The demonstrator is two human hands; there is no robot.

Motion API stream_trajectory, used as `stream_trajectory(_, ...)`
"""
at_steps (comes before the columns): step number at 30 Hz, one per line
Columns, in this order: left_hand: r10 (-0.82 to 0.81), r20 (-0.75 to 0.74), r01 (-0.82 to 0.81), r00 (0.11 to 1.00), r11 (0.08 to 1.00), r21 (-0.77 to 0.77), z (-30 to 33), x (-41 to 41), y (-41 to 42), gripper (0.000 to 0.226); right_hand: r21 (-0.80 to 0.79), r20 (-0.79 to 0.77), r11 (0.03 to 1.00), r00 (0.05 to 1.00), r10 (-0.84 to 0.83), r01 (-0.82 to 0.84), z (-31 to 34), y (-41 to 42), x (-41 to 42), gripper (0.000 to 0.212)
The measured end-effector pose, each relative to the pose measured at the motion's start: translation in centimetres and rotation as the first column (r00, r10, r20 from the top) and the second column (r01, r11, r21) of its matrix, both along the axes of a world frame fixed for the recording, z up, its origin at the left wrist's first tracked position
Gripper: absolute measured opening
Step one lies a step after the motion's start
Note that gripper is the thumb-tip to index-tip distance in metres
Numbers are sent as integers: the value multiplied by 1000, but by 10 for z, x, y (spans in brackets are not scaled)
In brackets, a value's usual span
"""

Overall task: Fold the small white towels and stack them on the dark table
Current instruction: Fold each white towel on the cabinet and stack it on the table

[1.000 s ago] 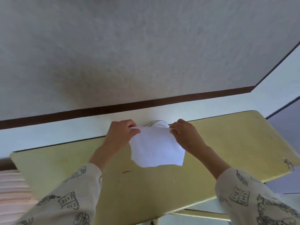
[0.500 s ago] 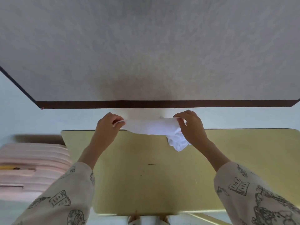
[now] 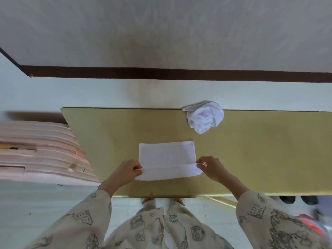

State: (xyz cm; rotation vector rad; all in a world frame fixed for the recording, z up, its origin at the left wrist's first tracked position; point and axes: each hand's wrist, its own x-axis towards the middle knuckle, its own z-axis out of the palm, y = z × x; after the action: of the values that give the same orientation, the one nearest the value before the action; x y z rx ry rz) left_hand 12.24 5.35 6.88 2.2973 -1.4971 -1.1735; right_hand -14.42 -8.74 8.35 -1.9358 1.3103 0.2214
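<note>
Flat white towel (image 3: 167, 155) spread on yellow-green table (image 3: 251, 159), near front edge, near hem lifted and rolled. Left hand (image 3: 125, 170) pinching near-left corner; right hand (image 3: 211, 167) pinching near-right corner. Crumpled white towel (image 3: 204, 116) at far edge of table, right of centre, well apart from the flat one. Pink stacked panels (image 3: 41, 151) beside table's left end. Patterned sleeves (image 3: 269, 218) at bottom.

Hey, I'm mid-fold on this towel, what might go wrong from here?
The left hand and right hand pinch only the flat towel's near corners, so the fold may land crooked. The crumpled towel overhangs the table's far edge and might slip off.
</note>
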Motion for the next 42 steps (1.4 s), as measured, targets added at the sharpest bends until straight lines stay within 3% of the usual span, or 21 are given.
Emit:
stream_trajectory(5, 215, -98, -216, 972, 976, 9, -12, 6, -18, 13, 55, 3, 979, 981, -195, 195, -19, -14, 1, 22)
stream_trajectory(9, 423, -169, -423, 890, 905, 41, -28, 18, -38, 16, 109, 67, 914, 914, -400, 391, -33, -34, 12, 16)
stream_trajectory(15, 544, -194, -544, 816, 837, 62, -65, 26, -64, 19, 110, 88, 869, 866, -491, 482, -72, -63, 38, 19)
stream_trajectory(21, 628, -157, -630, 762, 776, 45, -91, 30, -78, 10, 70, 81, 858, 854, -514, 509, -106, -76, 51, 23)
stream_trajectory(42, 685, -185, -676, 705, 727, 117, -97, 35, -80, 6, 85, 79, 832, 828, -555, 549, -123, -86, 50, 21)
